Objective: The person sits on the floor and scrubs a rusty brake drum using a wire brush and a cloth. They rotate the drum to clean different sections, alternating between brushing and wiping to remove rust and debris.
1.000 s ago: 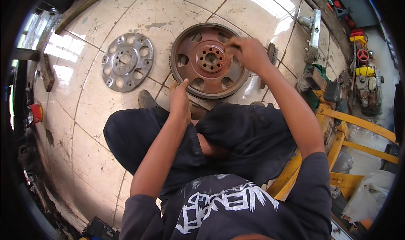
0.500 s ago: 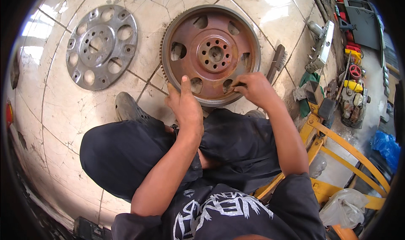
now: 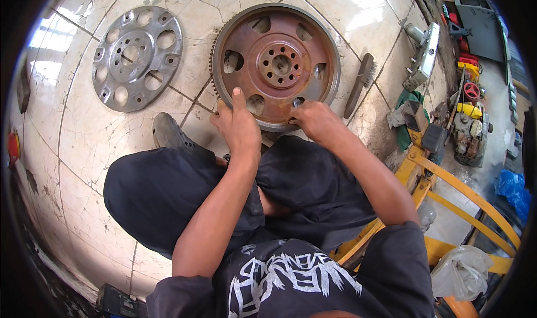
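A rust-brown flywheel point(image 3: 274, 86) with a toothed outer edge, a ring of bolt holes and several larger openings lies in front of my knees. At its near-left rim is my left hand point(image 3: 239, 125), thumb up over the face and fingers curled round the edge. My right hand point(image 3: 318, 122) is closed, fingertips pinched together on the near-right part of the face, beside an opening. What sits between those fingertips is too small to make out. Left of the flywheel, a flat silver-grey metal disc point(image 3: 116, 63) with round holes rests on the tiles.
A wire brush point(image 3: 359, 86) with a dark handle lies right of the flywheel. Farther right are a metal housing point(image 3: 422, 58), a small engine point(image 3: 471, 125) and a yellow metal frame point(image 3: 467, 192). A clear plastic bag point(image 3: 461, 273) hangs near it. My crossed legs border the flywheel's near side.
My right hand's fingertips have slid left and slightly down across the flywheel's face. The flywheel sits slightly farther left and higher in view. My left hand stays at the rim.
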Demonstrator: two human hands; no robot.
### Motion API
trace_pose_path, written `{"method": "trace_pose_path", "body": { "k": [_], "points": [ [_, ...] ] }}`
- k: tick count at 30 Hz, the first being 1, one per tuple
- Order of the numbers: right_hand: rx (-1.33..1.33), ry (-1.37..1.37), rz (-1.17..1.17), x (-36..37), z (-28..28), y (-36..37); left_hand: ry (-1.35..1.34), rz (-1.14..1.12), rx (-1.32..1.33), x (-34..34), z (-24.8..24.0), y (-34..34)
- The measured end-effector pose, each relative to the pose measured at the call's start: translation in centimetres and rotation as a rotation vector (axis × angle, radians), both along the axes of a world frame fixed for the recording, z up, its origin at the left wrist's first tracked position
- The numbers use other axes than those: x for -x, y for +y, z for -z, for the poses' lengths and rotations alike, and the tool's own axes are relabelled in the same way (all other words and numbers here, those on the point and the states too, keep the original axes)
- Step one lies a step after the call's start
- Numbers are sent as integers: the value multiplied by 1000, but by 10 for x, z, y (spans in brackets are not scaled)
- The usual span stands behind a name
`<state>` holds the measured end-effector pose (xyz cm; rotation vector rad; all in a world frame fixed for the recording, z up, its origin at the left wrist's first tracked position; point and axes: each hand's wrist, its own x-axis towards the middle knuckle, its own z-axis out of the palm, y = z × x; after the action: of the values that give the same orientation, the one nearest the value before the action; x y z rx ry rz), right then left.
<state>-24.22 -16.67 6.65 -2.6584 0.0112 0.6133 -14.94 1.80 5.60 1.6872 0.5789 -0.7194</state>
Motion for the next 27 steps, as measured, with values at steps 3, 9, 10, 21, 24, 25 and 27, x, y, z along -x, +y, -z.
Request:
{"method": "trace_pose_path", "body": {
  "k": [3, 9, 10, 21, 24, 25, 27],
  "points": [
    [-34, 65, -17, 2, -6, -30, 18, -12, -19, -2, 3, 0],
    [20, -24, -108, 16, 3, -63, 53, 41, -85, -4, -7, -2],
    [-15, -24, -85, 18, 8, -58, 51, 56, -92, -5, -10, -2],
    [-67, -164, -208, 10, 3, -45, 37, 57, -37, -8, -11, 0],
    [26, -152, -218, 4, -2, -72, 57, 54, -41, -7, -13, -2],
    [55, -128, -212, 2, -4, -74, 56, 48, -40, -7, -12, -1],
    [86, -106, -204, 5, -6, -69, 54, 39, -32, -9, -12, -2]
  ]
}}
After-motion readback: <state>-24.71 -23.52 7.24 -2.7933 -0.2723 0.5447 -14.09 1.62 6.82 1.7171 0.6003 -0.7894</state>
